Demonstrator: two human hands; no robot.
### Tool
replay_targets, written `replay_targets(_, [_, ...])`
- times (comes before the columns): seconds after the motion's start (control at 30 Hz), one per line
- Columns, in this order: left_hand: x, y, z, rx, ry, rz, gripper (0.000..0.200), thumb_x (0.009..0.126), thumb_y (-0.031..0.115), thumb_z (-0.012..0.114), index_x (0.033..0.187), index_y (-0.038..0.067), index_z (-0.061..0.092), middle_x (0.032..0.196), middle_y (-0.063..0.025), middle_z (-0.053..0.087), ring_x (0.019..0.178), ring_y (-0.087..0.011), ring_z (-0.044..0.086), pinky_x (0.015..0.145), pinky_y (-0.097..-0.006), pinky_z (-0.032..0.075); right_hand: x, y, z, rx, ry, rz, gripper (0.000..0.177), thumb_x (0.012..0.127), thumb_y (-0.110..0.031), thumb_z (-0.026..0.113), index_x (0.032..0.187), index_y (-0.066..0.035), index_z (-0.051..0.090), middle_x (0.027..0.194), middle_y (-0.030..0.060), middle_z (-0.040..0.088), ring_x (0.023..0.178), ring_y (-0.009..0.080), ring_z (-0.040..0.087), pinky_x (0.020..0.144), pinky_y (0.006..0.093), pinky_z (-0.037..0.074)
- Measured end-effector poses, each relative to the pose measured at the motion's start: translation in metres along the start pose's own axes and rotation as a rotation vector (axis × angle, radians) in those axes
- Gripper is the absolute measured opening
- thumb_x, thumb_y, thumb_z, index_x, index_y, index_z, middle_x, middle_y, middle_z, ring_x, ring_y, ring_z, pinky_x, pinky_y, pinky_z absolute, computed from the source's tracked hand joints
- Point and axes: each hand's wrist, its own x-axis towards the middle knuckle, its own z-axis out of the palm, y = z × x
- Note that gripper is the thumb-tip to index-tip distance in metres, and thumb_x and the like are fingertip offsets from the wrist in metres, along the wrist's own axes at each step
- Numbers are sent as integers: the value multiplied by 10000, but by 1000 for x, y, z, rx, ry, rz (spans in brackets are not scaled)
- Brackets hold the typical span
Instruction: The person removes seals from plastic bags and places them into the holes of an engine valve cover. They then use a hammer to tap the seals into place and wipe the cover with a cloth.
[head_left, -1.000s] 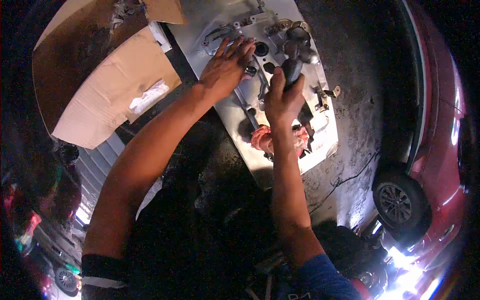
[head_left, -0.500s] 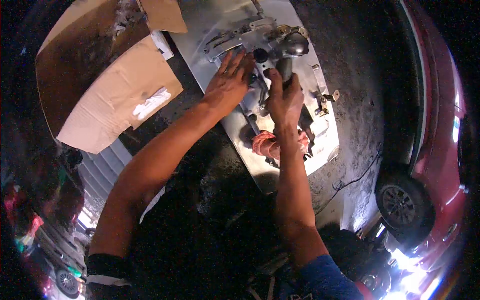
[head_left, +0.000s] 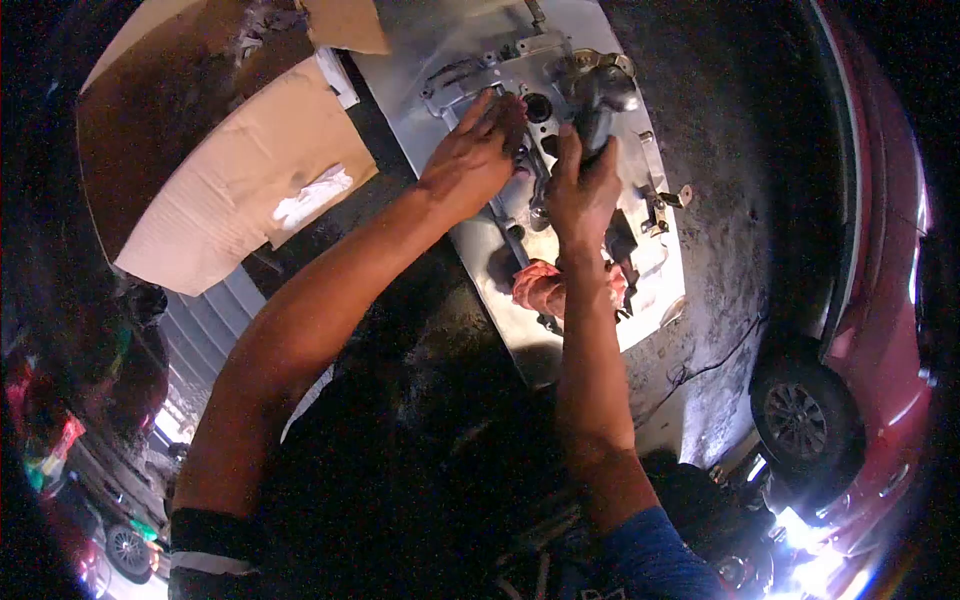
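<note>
A metal engine cover (head_left: 515, 75), with ports and brackets, lies on a flat metal sheet (head_left: 395, 90). My left hand (head_left: 475, 160) rests on the left part of the cover, fingers stretched forward over it and partly in shadow. In my right hand (head_left: 585, 200), thumb and fingers are wrapped round a dark grey cylindrical piece (head_left: 597, 125) with a rounded, shiny head, at the cover's upper right. Beneath my right forearm a crumpled red cloth (head_left: 540, 288) lies on the cover's near part. A small bracket (head_left: 660, 208) sticks out along the right side.
To the left is a large opened cardboard box (head_left: 230, 175) with a white crumpled piece (head_left: 312, 197) on its flap. A red car (head_left: 880, 370) with a dark wheel (head_left: 797, 415) stands at the right. A thin cable (head_left: 715, 360) crosses the stained floor.
The view has shifted slightly, so the sheet and cover sit a little lower and to the right. The fingers of my left hand have moved a little over the cover; my right hand keeps its hold.
</note>
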Motion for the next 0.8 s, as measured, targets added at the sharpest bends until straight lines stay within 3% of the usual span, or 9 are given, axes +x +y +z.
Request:
replay_targets(0.1, [5, -1, -7, 118, -46, 41, 551, 846, 157, 633, 1326, -111, 603, 1458, -225, 557, 1438, -335, 460, 1289, -514, 194, 13, 18, 3, -195, -109, -128, 421, 1003, -407, 656, 955, 1, 563, 803, 309, 682, 788, 520, 686, 670, 545, 517])
replay_targets(0.23, [3, 0, 2, 2, 34, 7, 530, 868, 172, 624, 1317, -109, 609, 1448, -216, 566, 1442, -333, 454, 1290, -505, 197, 12, -3, -10, -59, -131, 61, 438, 1001, -424, 654, 966, 5, 571, 805, 321, 679, 787, 534, 672, 668, 571, 509])
replay_targets(0.33, [-3, -1, -2, -3, 18, -6, 526, 882, 175, 628, 1324, -108, 605, 1451, -212, 564, 1444, -336, 448, 1289, -500, 201, -1, -4, 0, 54, 20, 6, 449, 996, -431, 660, 961, 7, 572, 800, 321, 682, 790, 532, 674, 673, 575, 509])
replay_targets(0.47, [3, -5, 0, 127, -47, 37, 585, 870, 184, 663, 1368, -107, 567, 1467, -210, 550, 1448, -341, 439, 1285, -500, 211, 17, 10, 2, -213, -118, 6, 454, 992, -439, 663, 969, 7, 581, 818, 312, 697, 812, 530, 685, 686, 578, 510])
replay_targets(0.57, [2, -3, -5, -3, -96, -24, 607, 922, 279, 677, 1406, -66, 550, 1518, -228, 497, 1476, -375, 393, 1284, -525, 203, 19, 8, -5, -116, -125, -44, 461, 989, -447, 664, 965, 6, 584, 825, 314, 696, 826, 537, 681, 695, 580, 510])
replay_targets(0.67, [-4, -5, 1, -230, 5, -60, 705, 873, 218, 731, 1472, -55, 477, 1551, -235, 453, 1484, -378, 377, 1278, -522, 217, 5, -5, 1, -77, -62, 1, 466, 985, -451, 665, 1028, 6, 579, 835, 310, 699, 831, 536, 682, 699, 576, 514])
replay_targets(0.7, [-6, -6, -2, -214, 5, -81, 742, 860, 215, 751, 1486, -53, 456, 1563, -241, 432, 1485, -387, 371, 1278, -516, 217, 5, -4, 6, -47, -18, -7, 466, 986, -450, 662, 1042, 5, 577, 837, 309, 699, 829, 537, 682, 699, 577, 514])
replay_targets(0.73, [-7, -10, -7, -196, 8, -94, 781, 846, 212, 771, 1500, -52, 434, 1574, -247, 411, 1487, -396, 365, 1278, -510, 217, 7, 8, 13, -189, -53, -88, 460, 996, -441, 647, 1096, 2, 574, 839, 308, 700, 826, 535, 684, 702, 579, 517])
replay_targets(0.8, [-4, -18, -15, -137, 89, -182, 859, 811, 198, 815, 1519, -53, 398, 1602, -272, 354, 1487, -443, 342, 1271, -490, 237, 20, 15, 13, -177, -146, -85, 451, 1003, -438, 636, 1107, -2, 593, 843, 309, 699, 827, 533, 684, 697, 584, 519])
